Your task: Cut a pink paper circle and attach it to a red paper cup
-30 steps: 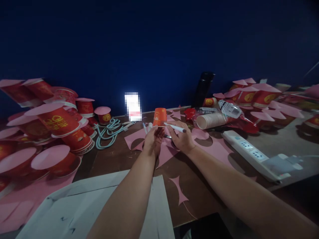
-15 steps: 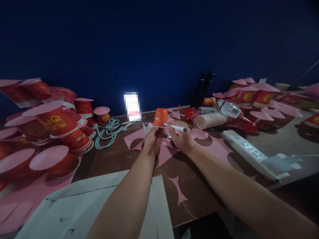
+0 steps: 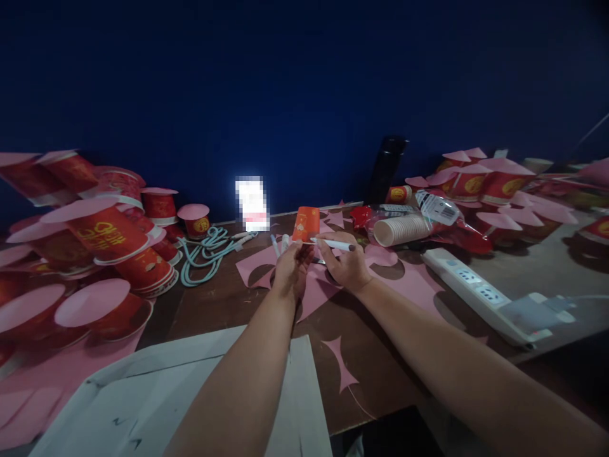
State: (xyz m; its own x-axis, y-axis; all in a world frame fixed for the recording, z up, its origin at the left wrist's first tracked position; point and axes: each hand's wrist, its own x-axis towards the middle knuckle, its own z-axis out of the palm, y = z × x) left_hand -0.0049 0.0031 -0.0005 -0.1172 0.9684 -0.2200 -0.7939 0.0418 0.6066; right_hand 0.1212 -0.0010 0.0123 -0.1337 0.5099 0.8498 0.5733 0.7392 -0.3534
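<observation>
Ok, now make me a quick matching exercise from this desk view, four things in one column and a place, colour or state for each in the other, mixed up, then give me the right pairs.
Things
1. Pen
2. Bottle
3. Cable
4. Power strip

Descriptions
A. Pale blue, lying in loops
B. Has a plug in it
C. Held in the right hand
D. Black all over, in front of the dark blue backdrop

Right pairs: 1-C, 2-D, 3-A, 4-B.
</observation>
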